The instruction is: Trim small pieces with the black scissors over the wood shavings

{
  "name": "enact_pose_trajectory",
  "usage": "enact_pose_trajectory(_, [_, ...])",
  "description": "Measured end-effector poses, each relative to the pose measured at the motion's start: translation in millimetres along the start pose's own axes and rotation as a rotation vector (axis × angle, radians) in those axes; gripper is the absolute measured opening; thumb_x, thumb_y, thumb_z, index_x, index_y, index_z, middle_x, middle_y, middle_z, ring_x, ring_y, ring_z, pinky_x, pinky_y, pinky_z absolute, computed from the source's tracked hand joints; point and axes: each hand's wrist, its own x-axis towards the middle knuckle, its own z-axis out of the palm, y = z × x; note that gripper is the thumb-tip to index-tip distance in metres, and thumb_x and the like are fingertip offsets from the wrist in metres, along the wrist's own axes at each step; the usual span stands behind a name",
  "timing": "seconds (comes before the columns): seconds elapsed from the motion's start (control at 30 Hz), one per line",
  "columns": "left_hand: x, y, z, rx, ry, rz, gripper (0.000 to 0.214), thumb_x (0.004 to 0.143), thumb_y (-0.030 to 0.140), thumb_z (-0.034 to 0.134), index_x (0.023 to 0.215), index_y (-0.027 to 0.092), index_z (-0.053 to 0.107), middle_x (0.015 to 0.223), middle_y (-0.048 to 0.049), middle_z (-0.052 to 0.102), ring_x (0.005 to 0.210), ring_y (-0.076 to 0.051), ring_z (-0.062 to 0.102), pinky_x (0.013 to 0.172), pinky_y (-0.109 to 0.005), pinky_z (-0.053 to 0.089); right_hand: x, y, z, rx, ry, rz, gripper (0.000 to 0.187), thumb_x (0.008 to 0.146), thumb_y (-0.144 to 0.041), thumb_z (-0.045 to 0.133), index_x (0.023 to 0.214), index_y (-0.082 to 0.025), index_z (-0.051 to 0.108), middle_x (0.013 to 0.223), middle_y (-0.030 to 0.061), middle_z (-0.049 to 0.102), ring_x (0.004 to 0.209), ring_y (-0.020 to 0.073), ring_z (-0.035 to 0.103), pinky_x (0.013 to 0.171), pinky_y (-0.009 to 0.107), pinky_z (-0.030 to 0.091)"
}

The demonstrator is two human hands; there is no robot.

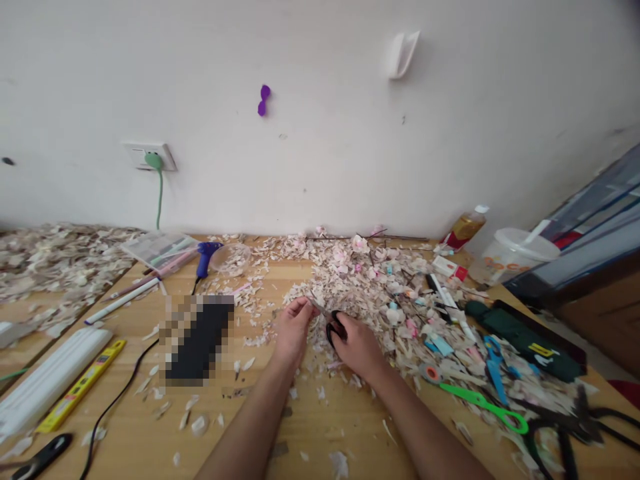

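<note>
My right hand (357,343) grips a pair of black-handled scissors (334,327), whose blades point left toward my other hand. At the blade tips, the thumb and fingers of my left hand (294,321) pinch together; whatever they hold is too small to make out. Both hands are over the wooden table (280,273), just in front of a wide heap of pale, petal-like scraps (345,283). Pinkish-white flowers (358,245) on thin dark stems lie at the back of that heap.
Left are a blue glue gun (204,259), a pixelated dark object (200,340), a yellow box (83,385) and a white bar (55,373). Right are green scissors (483,403), black-handled cutters (575,417), a dark green pouch (525,340), a bottle (466,228) and a lidded cup (520,253).
</note>
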Motion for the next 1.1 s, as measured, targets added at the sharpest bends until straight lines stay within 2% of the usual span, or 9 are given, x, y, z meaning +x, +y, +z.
enact_pose_trajectory(0.1, [-0.3, 2.9, 0.0, 0.017, 0.008, -0.034, 0.02, 0.069, 0.032, 0.075, 0.074, 0.015, 0.067, 0.067, 0.0, 0.062, 0.065, -0.01, 0.056, 0.069, -0.022, 0.044, 0.8, 1.2, -0.1, -0.025, -0.01, 0.044, 0.018, 0.087, -0.029, 0.047, 0.097, -0.022, 0.06, 0.086, 0.005, 0.068, 0.077, 0.0191, 0.062, 0.065, 0.025, 0.036])
enact_pose_trajectory(0.33, [0.5, 9.9, -1.2, -0.101, 0.117, -0.086, 0.027, 0.063, 0.035, 0.078, 0.074, 0.013, 0.069, 0.07, -0.0022, 0.064, 0.065, -0.01, 0.057, 0.069, -0.024, 0.045, 2.1, 6.5, 0.6, -0.078, -0.02, 0.118, 0.022, 0.089, -0.03, 0.044, 0.1, -0.022, 0.062, 0.085, 0.0065, 0.07, 0.075, 0.0201, 0.063, 0.063, 0.026, 0.036])
enact_pose_trajectory(0.47, [1.2, 10.4, -2.6, -0.104, 0.125, -0.075, 0.026, 0.063, 0.034, 0.079, 0.077, 0.013, 0.07, 0.069, -0.0012, 0.064, 0.065, -0.009, 0.056, 0.07, -0.023, 0.045, 1.7, 5.7, 1.2, -0.052, 0.042, 0.077, 0.019, 0.086, -0.027, 0.046, 0.099, -0.02, 0.058, 0.085, 0.0066, 0.066, 0.078, 0.0197, 0.059, 0.067, 0.026, 0.037])
enact_pose_trajectory(0.57, [2.5, 10.6, -3.8, -0.047, 0.117, -0.074, 0.029, 0.061, 0.033, 0.08, 0.081, 0.014, 0.071, 0.071, -0.0009, 0.065, 0.065, -0.009, 0.056, 0.071, -0.023, 0.045, 1.3, 2.6, -0.4, -0.047, 0.086, -0.017, 0.014, 0.083, -0.027, 0.049, 0.092, -0.018, 0.053, 0.082, 0.006, 0.061, 0.078, 0.0192, 0.054, 0.07, 0.027, 0.037])
enact_pose_trajectory(0.67, [4.5, 8.9, -6.0, 0.038, 0.108, -0.068, 0.033, 0.059, 0.034, 0.081, 0.084, 0.014, 0.072, 0.076, -0.0027, 0.067, 0.067, -0.011, 0.058, 0.072, -0.024, 0.046, 0.9, 0.5, -2.6, -0.062, 0.067, -0.057, 0.01, 0.083, -0.029, 0.05, 0.086, -0.019, 0.05, 0.077, 0.0039, 0.057, 0.074, 0.0183, 0.051, 0.069, 0.027, 0.035])
enact_pose_trajectory(0.8, [5.6, 5.2, -8.0, 0.133, 0.056, -0.069, 0.031, 0.06, 0.034, 0.079, 0.084, 0.015, 0.071, 0.079, -0.0038, 0.069, 0.069, -0.012, 0.06, 0.073, -0.025, 0.046, 0.8, 0.7, -4.1, -0.064, 0.042, -0.057, 0.008, 0.083, -0.027, 0.049, 0.085, -0.02, 0.051, 0.075, 0.0028, 0.058, 0.072, 0.0174, 0.052, 0.066, 0.026, 0.033])
enact_pose_trajectory(1.1, [3.1, 14.0, -4.6, 0.285, -0.015, -0.004, 0.019, 0.066, 0.031, 0.074, 0.074, 0.015, 0.068, 0.067, 0.0006, 0.063, 0.061, -0.009, 0.054, 0.064, -0.02, 0.041, 0.2, 4.0, -2.9, -0.082, -0.007, -0.007, 0.016, 0.086, -0.028, 0.048, 0.096, -0.021, 0.058, 0.083, 0.0045, 0.066, 0.075, 0.0185, 0.059, 0.064, 0.026, 0.033])
